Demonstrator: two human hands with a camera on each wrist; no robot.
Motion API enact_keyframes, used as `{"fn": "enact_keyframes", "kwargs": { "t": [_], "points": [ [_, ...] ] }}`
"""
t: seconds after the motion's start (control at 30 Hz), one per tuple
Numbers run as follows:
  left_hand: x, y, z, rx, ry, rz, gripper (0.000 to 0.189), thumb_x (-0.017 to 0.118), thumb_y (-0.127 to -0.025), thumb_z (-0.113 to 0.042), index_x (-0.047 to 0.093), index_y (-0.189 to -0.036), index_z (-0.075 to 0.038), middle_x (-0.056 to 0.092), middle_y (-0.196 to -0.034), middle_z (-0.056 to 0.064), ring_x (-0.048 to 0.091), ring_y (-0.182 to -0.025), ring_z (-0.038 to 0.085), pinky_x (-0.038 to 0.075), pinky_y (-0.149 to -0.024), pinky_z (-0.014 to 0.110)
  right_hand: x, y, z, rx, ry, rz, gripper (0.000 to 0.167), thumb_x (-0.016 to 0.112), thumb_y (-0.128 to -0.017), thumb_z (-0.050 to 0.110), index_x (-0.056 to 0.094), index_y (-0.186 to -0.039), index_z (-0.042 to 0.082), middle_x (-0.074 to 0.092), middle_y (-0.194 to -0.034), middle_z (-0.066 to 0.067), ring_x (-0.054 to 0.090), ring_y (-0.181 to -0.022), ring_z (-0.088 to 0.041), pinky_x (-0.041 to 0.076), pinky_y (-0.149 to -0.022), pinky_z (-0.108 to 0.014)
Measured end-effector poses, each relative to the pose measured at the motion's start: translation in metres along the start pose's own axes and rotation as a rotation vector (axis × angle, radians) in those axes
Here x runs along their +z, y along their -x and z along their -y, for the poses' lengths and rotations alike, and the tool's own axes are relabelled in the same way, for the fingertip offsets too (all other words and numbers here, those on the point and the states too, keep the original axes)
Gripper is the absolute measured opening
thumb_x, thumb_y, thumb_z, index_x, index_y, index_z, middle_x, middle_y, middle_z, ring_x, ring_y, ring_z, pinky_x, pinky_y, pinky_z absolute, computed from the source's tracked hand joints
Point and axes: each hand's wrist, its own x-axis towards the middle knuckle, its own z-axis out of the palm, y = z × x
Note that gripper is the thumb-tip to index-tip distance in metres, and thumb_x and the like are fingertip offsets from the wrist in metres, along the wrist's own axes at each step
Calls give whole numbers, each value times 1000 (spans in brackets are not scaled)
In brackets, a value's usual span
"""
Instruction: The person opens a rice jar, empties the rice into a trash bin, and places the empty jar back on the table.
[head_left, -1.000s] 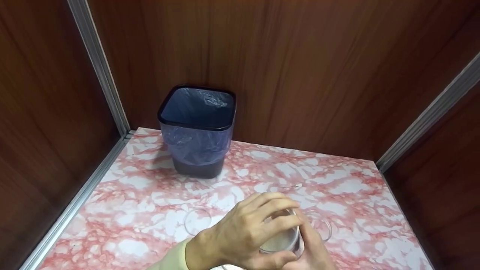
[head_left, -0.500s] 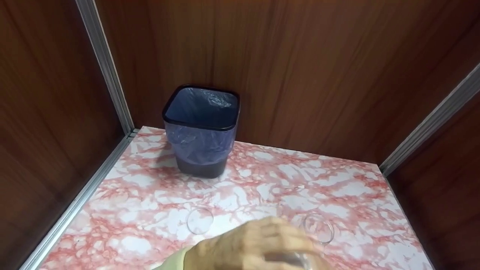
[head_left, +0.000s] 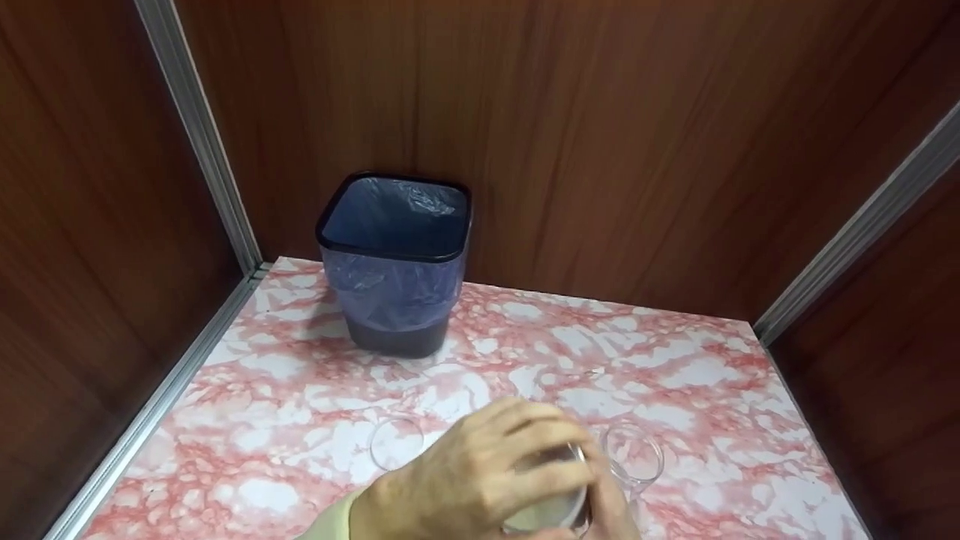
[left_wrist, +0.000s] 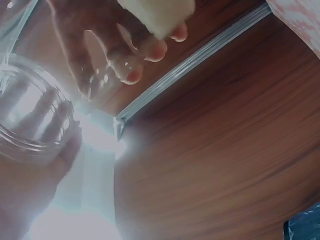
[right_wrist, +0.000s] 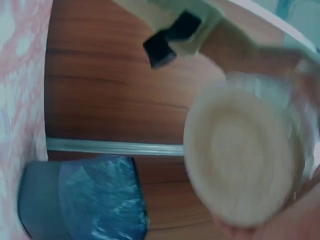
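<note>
Two bare hands grip one clear, round, plastic-looking container with a pale cream face, held up near the front of the table. The left hand, coming out of a pale yellow sleeve, wraps its fingers across the top. The right hand holds the far side, its fingers partly hidden; the right wrist view blurs the cream face, and whether that is contents or a base I cannot tell. In the left wrist view a clear, ridged round rim lies against part of a hand, perhaps the same container.

The step in hand looks like working the container between both hands, possibly pressing or turning its top. The next move seems to call for a firm brace from the right and even, gentle pressure from the left, since smooth plastic could slip.

Just beyond the right hand, clear round pieces overlap on the red-and-white marbled table; a thin clear disc lies on the other side. Farther back stands a black-rimmed bin with a bluish-purple liner, before brown wood-grain panels.
</note>
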Motion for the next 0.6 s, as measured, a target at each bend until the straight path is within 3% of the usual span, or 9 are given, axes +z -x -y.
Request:
{"fn": "enact_keyframes", "kwargs": {
  "t": [0.03, 0.1, 0.2, 0.33, 0.53, 0.6],
  "points": [
    [0, 0, 1, -18, 3, -20, 44, 68, -86, -42, 67, -118, -11, 65, -120, 7, 60, -114, 20, 48, -100, 29, 2, -1, -1, -17, 113, -53, 75, 75, -79, 14, 39, -140, -11, 50, -143, -3, 52, -126, -10, 39, -108, -19],
    [-1, -1, 3, -42, 21, -60, 45, 69, -86, -39, 66, -119, -9, 65, -120, 9, 60, -113, 21, 49, -98, 29, 2, -1, -3, -50, 239, -102, 80, 79, -78, 26, 41, -135, -17, 55, -137, -9, 55, -123, -12, 41, -106, -19],
    [-4, 0, 8, -43, 39, -116, 44, 63, -89, -37, 64, -120, -5, 64, -120, 12, 61, -112, 23, 50, -95, 30, 0, -5, -1, 22, 189, -76, 84, 84, -72, 21, 41, -135, -13, 58, -130, -11, 59, -115, -14, 48, -97, -22],
    [-10, 7, 16, -51, 50, -164, 43, 53, -93, -35, 61, -120, -2, 64, -119, 16, 61, -112, 26, 50, -95, 33, -12, -10, 1, 164, 29, -18, 95, 88, -58, 3, 39, -139, -8, 58, -128, -11, 61, -110, -16, 51, -92, -24],
    [-15, 34, 30, -123, 75, -157, 43, 50, -96, -35, 62, -119, 0, 63, -119, 17, 61, -111, 27, 50, -98, 36, -45, -27, -19, 127, -53, -4, 91, 82, -60, -7, 38, -139, -13, 61, -123, -19, 62, -113, -20, 47, -99, -22],
    [-13, 50, 36, -166, 92, -138, 42, 53, -96, -34, 62, -119, 0, 63, -120, 16, 61, -111, 27, 50, -98, 36, -56, -36, -25, 164, -31, -4, 88, 79, -61, -8, 39, -139, -11, 63, -122, -15, 62, -111, -17, 48, -97, -22]
  ]
}}
